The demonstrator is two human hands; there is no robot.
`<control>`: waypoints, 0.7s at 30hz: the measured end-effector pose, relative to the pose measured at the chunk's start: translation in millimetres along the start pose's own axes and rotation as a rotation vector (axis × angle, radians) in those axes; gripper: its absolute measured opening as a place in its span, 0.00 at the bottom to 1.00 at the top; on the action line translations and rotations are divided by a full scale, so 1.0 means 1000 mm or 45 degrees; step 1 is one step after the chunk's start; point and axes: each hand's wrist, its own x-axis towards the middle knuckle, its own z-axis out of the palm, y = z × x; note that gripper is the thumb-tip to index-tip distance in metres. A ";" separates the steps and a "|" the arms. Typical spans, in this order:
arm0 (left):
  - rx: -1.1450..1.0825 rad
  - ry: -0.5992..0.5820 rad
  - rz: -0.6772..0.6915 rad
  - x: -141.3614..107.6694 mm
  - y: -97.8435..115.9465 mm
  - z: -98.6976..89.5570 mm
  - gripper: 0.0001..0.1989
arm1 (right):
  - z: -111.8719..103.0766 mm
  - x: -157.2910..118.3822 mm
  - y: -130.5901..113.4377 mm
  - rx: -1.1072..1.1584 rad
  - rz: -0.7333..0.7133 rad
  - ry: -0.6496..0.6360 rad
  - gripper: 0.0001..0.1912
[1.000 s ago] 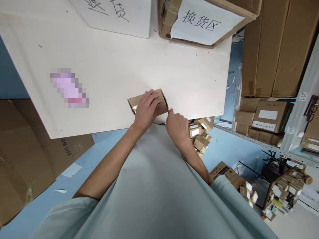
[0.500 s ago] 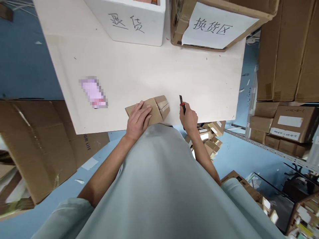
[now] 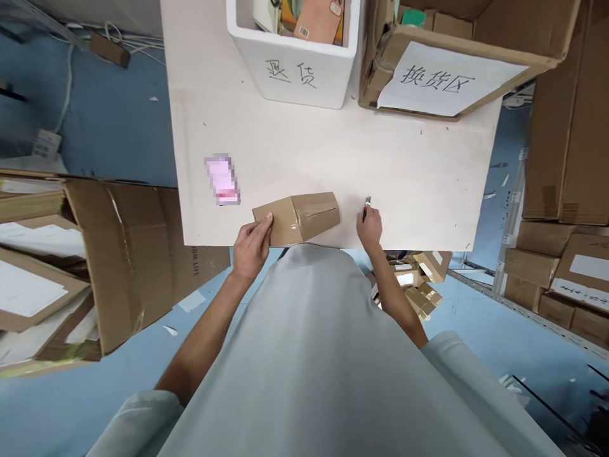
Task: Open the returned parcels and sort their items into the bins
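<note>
A small brown cardboard box (image 3: 309, 219) lies near the front edge of the white table (image 3: 304, 152), with a strip of clear tape over its seam. My left hand (image 3: 252, 249) grips the box's left end, thumb on top and the other fingers partly hidden. To the right of the box, and apart from it, my right hand (image 3: 370, 228) is closed round a utility knife (image 3: 366, 206). The blade points away from me, and most of the handle is covered by my fingers.
A pixelated pink item (image 3: 222, 180) lies on the table's left. At the back stand a white foam box (image 3: 304, 76) holding packages and a large labelled carton (image 3: 451, 82). Cartons (image 3: 128, 254) stand on the floor to the left; more boxes (image 3: 583, 273) are stacked at right.
My left hand has slid from the top of the box to its left end. The box has turned, showing more of its taped side. The whole view has shifted.
</note>
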 end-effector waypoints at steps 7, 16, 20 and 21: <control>-0.049 0.009 -0.173 -0.003 -0.013 -0.008 0.26 | -0.002 -0.024 -0.045 0.643 -0.192 -0.310 0.19; -0.447 -0.178 -0.326 0.054 0.021 0.050 0.31 | -0.050 -0.040 -0.011 0.658 -0.064 -0.013 0.17; -0.620 -0.176 -0.427 0.058 0.034 0.055 0.32 | -0.046 -0.042 -0.007 0.817 -0.024 0.013 0.17; -0.675 -0.178 -0.454 0.056 0.036 0.055 0.32 | -0.043 -0.043 -0.009 0.879 -0.028 0.016 0.18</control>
